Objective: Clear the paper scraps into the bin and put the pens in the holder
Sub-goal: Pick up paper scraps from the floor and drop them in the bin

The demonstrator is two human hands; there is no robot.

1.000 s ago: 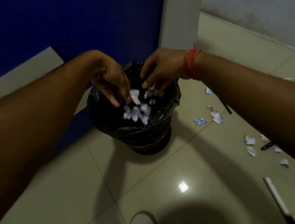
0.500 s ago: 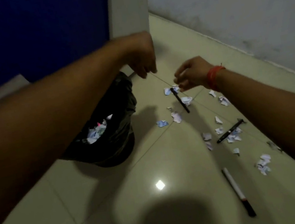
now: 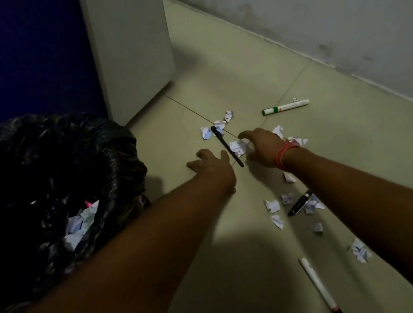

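A bin lined with a black bag (image 3: 44, 168) stands at the left, with paper scraps inside. On the tiled floor lies a thin black pen (image 3: 226, 146) among white paper scraps (image 3: 218, 126). My left hand (image 3: 211, 165) reaches low just left of that pen, fingers spread, holding nothing. My right hand (image 3: 263, 146), with a red wristband, hovers just right of the pen over a crumpled scrap (image 3: 238, 148), fingers apart. More scraps (image 3: 272, 205) lie under my right forearm beside a short black pen (image 3: 299, 203). A green-capped white marker (image 3: 285, 107) lies farther back. A white pen (image 3: 319, 288) lies near me.
A white pillar (image 3: 130, 45) rises behind the bin, next to a dark blue wall (image 3: 11, 58). A stained grey wall (image 3: 311, 5) runs along the right. One more scrap (image 3: 360, 253) lies at the lower right.
Both hands have left the bin, where they dropped scraps, and moved right and down to the floor. My view has swung right, so the bin now sits at the left.
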